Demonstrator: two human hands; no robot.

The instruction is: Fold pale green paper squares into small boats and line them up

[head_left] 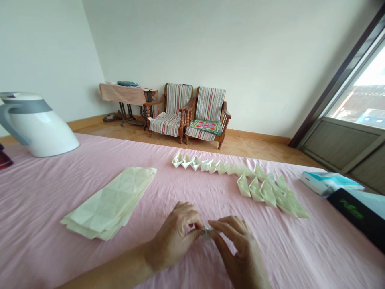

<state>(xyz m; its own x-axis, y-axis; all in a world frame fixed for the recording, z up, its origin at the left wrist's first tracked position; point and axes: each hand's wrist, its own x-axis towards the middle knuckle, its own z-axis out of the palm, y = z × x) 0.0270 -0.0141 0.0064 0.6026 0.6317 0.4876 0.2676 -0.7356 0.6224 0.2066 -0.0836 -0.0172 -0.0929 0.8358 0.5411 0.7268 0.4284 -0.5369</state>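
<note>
Saw a white-and-grey jug (51, 134) toward the left of a pink tablecloth (39, 192), a blue-and-white packet (329, 182) beside a dark-sided box (357, 216) at right; noticed striped-covered armchairs (178, 104) near a draped table (124, 94).

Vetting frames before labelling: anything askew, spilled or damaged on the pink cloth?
No spill or damage stands out. Slightly askew: the creased paper stack at left, its near edges uneven. The piece between left hand and right hand is too small to judge.
</note>
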